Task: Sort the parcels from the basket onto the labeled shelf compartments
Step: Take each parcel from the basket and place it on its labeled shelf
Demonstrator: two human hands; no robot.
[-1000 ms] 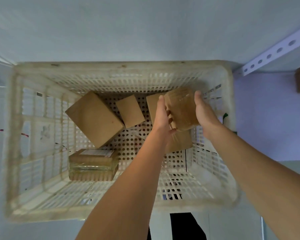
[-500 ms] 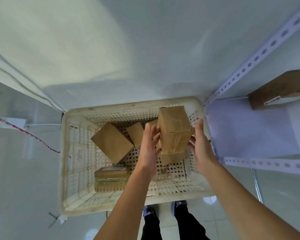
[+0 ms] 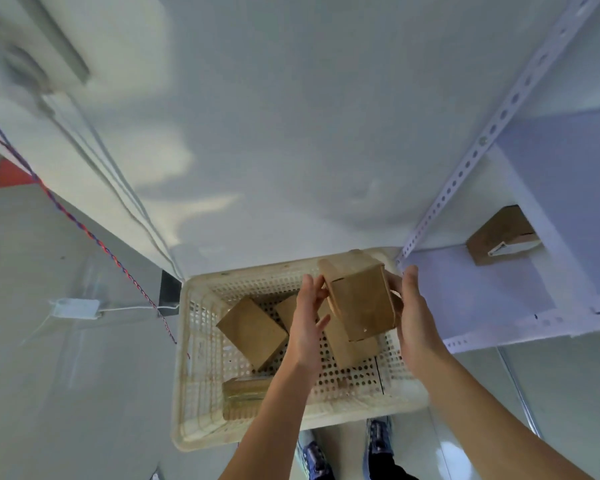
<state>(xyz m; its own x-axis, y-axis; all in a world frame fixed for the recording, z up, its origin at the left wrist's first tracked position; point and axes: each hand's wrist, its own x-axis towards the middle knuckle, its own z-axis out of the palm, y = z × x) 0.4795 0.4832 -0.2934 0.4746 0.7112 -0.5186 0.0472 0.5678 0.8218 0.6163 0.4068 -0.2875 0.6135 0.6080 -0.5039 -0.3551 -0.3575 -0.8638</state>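
Note:
A brown cardboard parcel (image 3: 361, 303) is held above the white perforated basket (image 3: 194, 341). My left hand (image 3: 307, 323) presses its left side and my right hand (image 3: 413, 317) its right side, so both hands grip it. Inside the basket lie a larger brown box (image 3: 252, 332), a small box (image 3: 286, 311) partly behind my left hand, a flat parcel (image 3: 352, 344) under the held one, and a taped parcel (image 3: 243, 396) near the front. The white metal shelf (image 3: 499, 299) stands to the right.
One brown box (image 3: 501, 240) sits on the shelf at the right. A perforated shelf post (image 3: 471, 154) rises diagonally. A white wall is behind the basket. A red-blue cord (image 3: 94, 237) and a white adapter (image 3: 75, 308) are on the left. My shoes (image 3: 378, 436) show below the basket.
The parcel has been lifted out of the basket and up between both hands. The view has pulled back and up, showing more of the wall and shelf.

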